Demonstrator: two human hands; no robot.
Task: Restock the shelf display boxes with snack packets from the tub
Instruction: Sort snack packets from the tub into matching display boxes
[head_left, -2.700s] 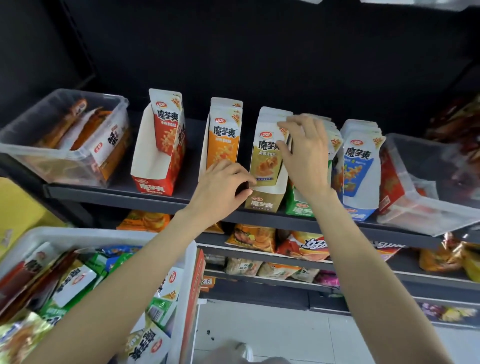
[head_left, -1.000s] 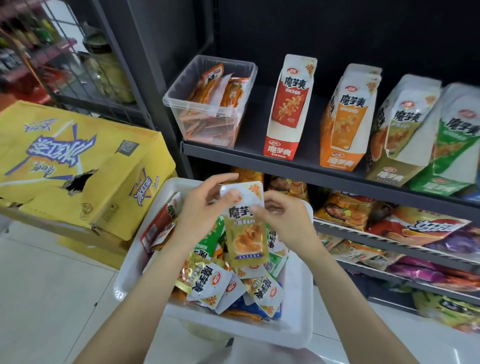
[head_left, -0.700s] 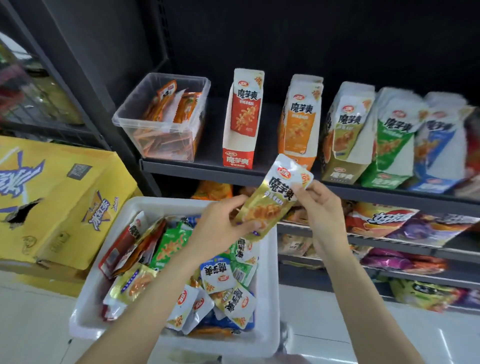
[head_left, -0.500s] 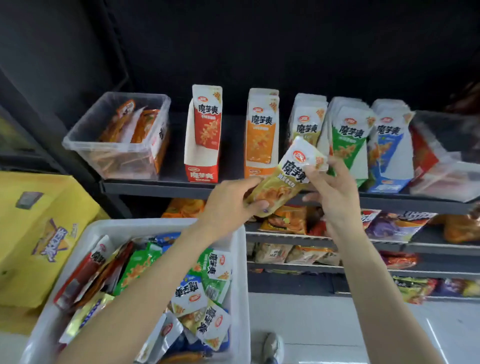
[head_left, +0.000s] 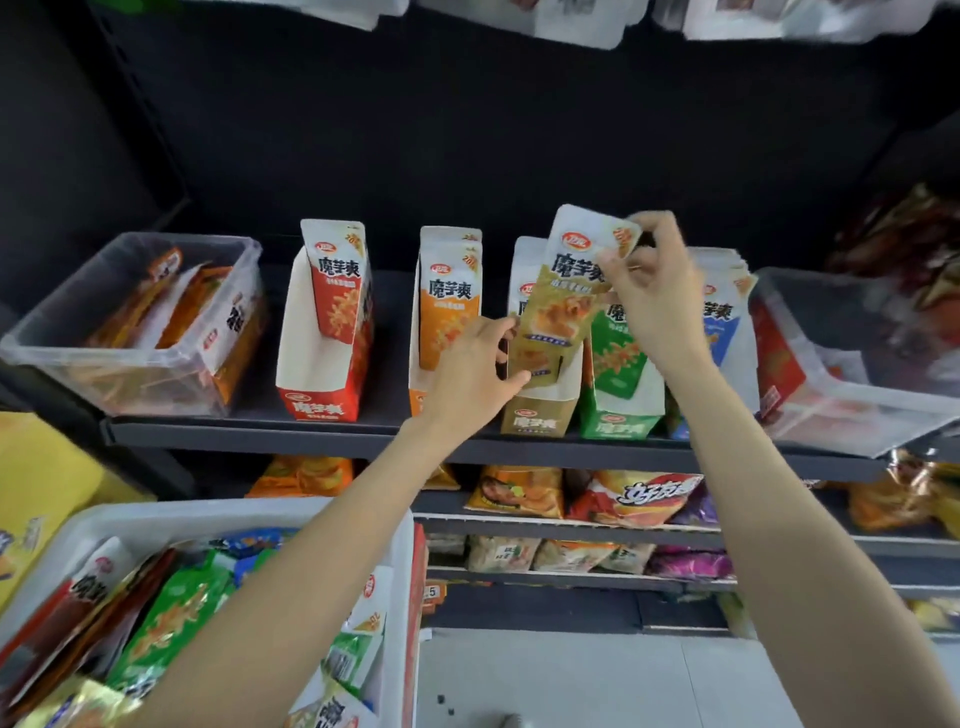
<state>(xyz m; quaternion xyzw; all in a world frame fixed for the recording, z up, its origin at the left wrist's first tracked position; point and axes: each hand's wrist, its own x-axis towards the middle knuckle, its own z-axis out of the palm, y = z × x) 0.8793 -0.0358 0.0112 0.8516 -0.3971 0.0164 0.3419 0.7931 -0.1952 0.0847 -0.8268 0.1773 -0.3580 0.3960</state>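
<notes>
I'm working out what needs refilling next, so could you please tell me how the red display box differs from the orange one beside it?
The red display box looks nearly empty: few packets stand at its back and its bare white inner wall shows. The orange display box looks full, with packets up to its front. The red box stands clear of both hands, while the left hand covers the orange box's lower front. Both are upright on the same shelf and carry the same brand lettering.
</notes>
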